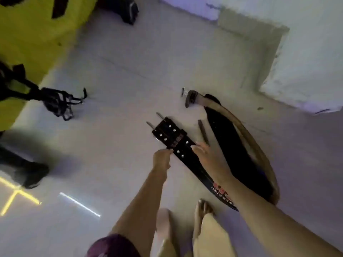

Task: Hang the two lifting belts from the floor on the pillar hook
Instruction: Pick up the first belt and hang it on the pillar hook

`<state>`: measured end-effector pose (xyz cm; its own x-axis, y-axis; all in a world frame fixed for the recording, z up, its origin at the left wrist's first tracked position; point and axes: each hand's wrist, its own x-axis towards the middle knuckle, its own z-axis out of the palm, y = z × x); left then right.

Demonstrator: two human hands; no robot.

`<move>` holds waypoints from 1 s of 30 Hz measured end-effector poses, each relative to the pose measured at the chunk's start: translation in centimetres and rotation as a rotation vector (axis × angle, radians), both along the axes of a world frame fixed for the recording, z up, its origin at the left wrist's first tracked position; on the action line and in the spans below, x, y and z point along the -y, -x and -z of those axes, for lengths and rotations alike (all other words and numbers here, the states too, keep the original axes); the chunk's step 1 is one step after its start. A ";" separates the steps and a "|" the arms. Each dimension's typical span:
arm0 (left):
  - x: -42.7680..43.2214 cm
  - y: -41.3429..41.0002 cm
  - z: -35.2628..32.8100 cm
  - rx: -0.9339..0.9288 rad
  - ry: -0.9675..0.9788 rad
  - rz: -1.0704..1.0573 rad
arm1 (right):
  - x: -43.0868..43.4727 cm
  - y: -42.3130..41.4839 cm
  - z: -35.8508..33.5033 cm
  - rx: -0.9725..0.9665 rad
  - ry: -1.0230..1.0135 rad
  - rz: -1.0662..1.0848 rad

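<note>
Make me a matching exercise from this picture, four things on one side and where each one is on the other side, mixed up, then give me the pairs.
Things:
1. black studded belt
2. tan-edged belt
3. left hand
4. right hand

Places:
A. at the studded belt's right edge, fingers laid over it
B. on the floor nearest the white pillar
C. on the floor between the two hands
D. at the studded belt's left edge, near the buckle

Pairs: 1-C, 2-B, 3-D, 4-A

Right forearm [239,188] is hiding part of the black belt's [193,160] lettering; motion blur is smearing the black rack [55,102] at left.
</note>
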<state>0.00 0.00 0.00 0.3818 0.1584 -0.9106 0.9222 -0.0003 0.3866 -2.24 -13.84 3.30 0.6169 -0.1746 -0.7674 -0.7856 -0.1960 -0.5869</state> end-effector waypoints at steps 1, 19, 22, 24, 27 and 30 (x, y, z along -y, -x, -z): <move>-0.1 -0.8 3.3 -0.006 0.002 -0.036 | -0.7 -1.4 3.7 0.028 0.004 -0.021; -0.1 -0.2 -12.6 0.194 0.202 -0.295 | -0.2 -4.1 -9.5 0.175 -0.033 -0.062; 2.5 1.8 -27.9 0.237 0.286 -0.216 | 2.6 -0.5 -25.2 0.295 -0.029 0.076; 4.3 3.4 -37.4 0.268 0.357 -0.131 | 4.7 2.4 -35.0 0.373 -0.028 0.171; 7.0 5.2 -48.9 0.373 0.428 0.131 | 7.7 7.3 -46.0 0.491 0.007 0.323; 10.2 6.4 -57.2 0.517 0.434 0.382 | 10.2 11.4 -52.9 0.634 0.015 0.480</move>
